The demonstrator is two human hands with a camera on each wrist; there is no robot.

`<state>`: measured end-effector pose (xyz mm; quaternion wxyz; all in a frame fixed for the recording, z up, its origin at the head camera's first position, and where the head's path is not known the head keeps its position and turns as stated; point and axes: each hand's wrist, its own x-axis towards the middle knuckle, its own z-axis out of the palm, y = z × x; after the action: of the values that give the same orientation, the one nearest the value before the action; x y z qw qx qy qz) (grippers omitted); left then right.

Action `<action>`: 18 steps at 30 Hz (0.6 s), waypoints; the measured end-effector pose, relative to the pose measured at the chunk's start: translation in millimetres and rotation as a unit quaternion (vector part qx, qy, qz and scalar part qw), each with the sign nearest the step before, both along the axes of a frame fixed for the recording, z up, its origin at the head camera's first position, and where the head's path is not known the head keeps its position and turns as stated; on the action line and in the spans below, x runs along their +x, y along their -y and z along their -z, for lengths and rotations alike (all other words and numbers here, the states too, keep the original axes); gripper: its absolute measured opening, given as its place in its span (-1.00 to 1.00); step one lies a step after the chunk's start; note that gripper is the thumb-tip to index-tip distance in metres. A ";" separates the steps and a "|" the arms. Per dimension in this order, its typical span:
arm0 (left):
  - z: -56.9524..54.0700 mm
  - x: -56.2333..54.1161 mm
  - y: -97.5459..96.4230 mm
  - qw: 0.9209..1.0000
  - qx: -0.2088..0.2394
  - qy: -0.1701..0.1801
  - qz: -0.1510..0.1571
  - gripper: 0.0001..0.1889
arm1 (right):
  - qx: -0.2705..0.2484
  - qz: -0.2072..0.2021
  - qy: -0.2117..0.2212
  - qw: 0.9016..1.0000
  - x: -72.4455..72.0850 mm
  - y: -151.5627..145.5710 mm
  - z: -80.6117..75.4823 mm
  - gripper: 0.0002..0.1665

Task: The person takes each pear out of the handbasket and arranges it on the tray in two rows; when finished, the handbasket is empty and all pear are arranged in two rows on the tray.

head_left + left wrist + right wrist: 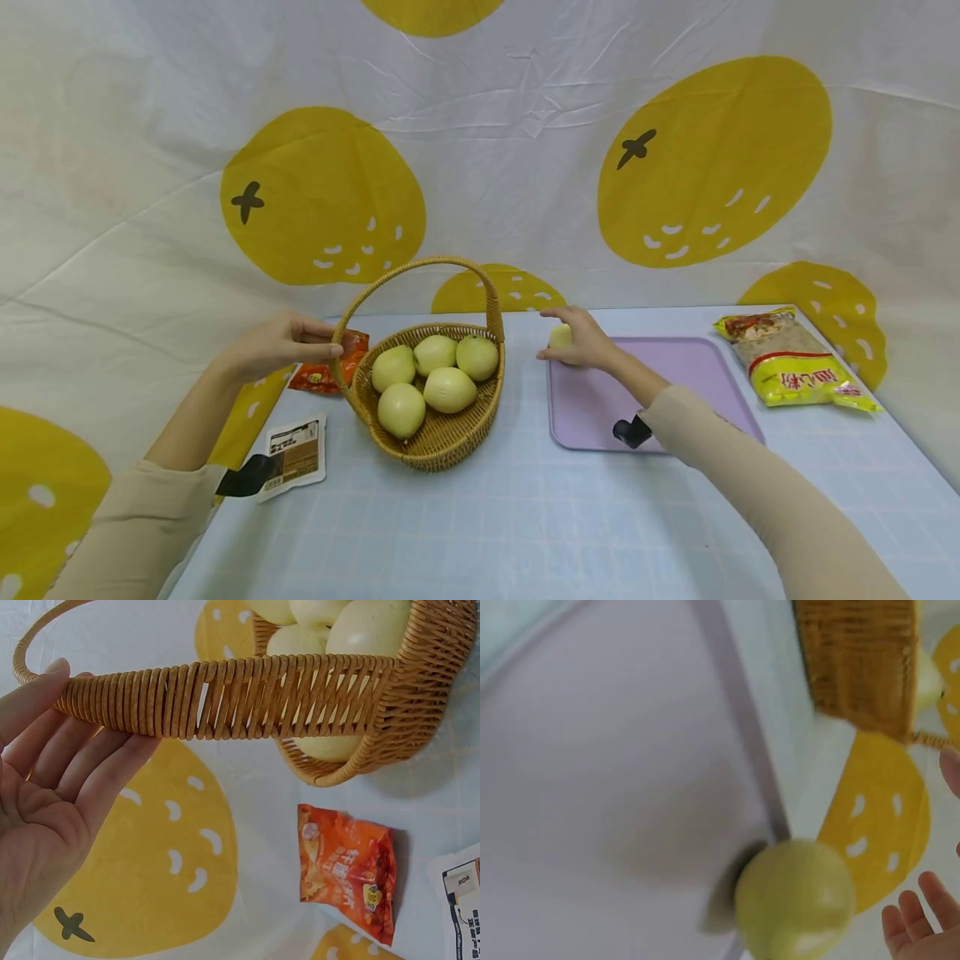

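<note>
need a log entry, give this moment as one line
left hand: holds basket handle | right hand: near fruit at tray corner | basket: five fruits showing

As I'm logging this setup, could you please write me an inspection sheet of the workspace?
Surface: pale blue table with faint grid lines.
Job's things: wicker basket holding five visible pale fruits; lilac tray with a single fruit at its far left corner.
Clutter: red packet and white-and-brown pouch left of the basket; yellow packet right of the tray.
Hands: left hand holds the basket's handle; right hand is open near the single fruit, not gripping it.
Cables: nothing seen.
Surroundings: white cloth with yellow fruit prints behind the table.
</note>
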<state>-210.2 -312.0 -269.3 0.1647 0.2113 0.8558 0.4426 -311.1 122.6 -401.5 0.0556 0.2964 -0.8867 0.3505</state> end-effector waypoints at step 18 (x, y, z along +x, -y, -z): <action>1.3 -0.4 1.3 1.000 -0.007 0.005 -0.005 -0.65 | -0.043 -0.136 0.037 0.989 22.6 62.9 -7.7 -0.22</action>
<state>-210.6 -313.3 -270.7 0.1680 0.2039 0.8590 0.4385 -288.5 59.7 -393.8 -0.0132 0.3986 -0.8234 0.4038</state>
